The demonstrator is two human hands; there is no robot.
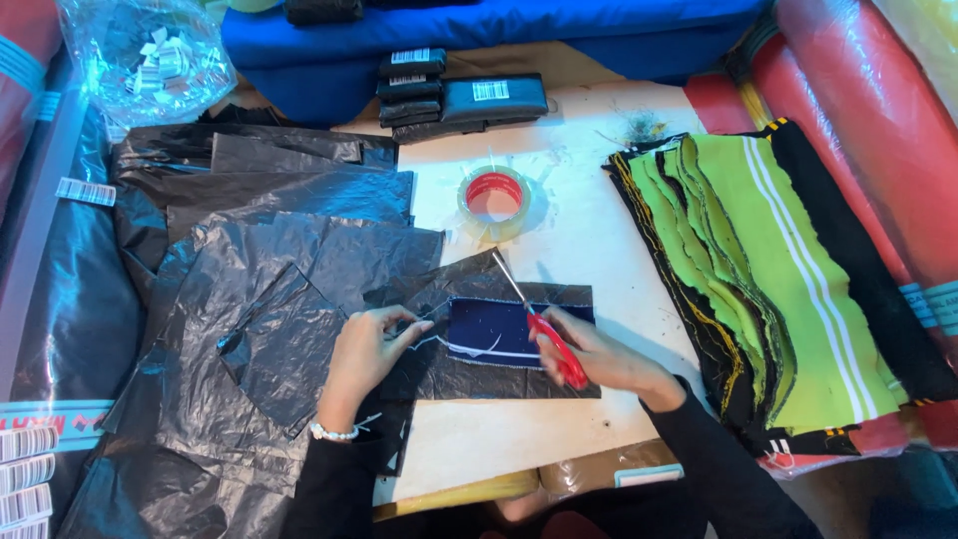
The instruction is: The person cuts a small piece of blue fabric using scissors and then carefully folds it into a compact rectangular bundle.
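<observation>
Right hand (597,351) grips red scissors (544,329), left hand (367,346) pinches navy fabric (494,329); barcode-labelled black packets (459,98) lie beyond.

Red-handled scissors (544,324), navy fabric piece (494,329), black plastic sheets (289,260), lime-green fabric stack (758,260) with white stripes.

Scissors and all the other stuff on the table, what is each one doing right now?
Scissors: in the right hand, blades shut, tip pointing away.
Navy fabric piece: flat on a black plastic sheet.
Left hand: pinching a white thread at the fabric's edge.
Tape roll: lying flat, untouched.
Green and black fabric stack: piled at the right.
Black plastic bags: spread out, overlapping.
</observation>
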